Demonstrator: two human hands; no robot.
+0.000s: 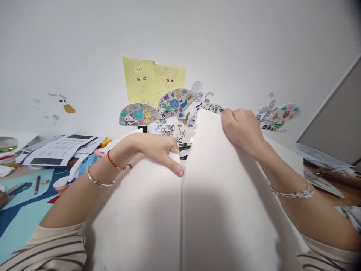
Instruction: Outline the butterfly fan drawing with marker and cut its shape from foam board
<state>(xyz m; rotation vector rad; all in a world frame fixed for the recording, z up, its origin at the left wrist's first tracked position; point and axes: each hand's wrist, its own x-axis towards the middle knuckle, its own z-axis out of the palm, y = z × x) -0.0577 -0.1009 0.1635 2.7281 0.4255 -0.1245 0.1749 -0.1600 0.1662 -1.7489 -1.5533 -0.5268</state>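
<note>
A large sheet of white paper (135, 210) stands up close in front of me, with a long vertical gap or fold line down its middle. My left hand (158, 150) grips the top edge of its left part, thumb on the near side and fingers curled behind. The right part (214, 162) rises higher and has a rough, torn-looking left edge. My right hand (239, 126) is closed on its upper right corner. The lower ends of the paper run out of view.
Printed sheets (59, 150) and craft items lie at the left, beside light blue paper (31, 188). Another person's fingers (2, 198) show at the far left edge. Yellow paper (153, 81) and decorated fans (138, 114) are against the white wall. More papers (324, 156) lie right.
</note>
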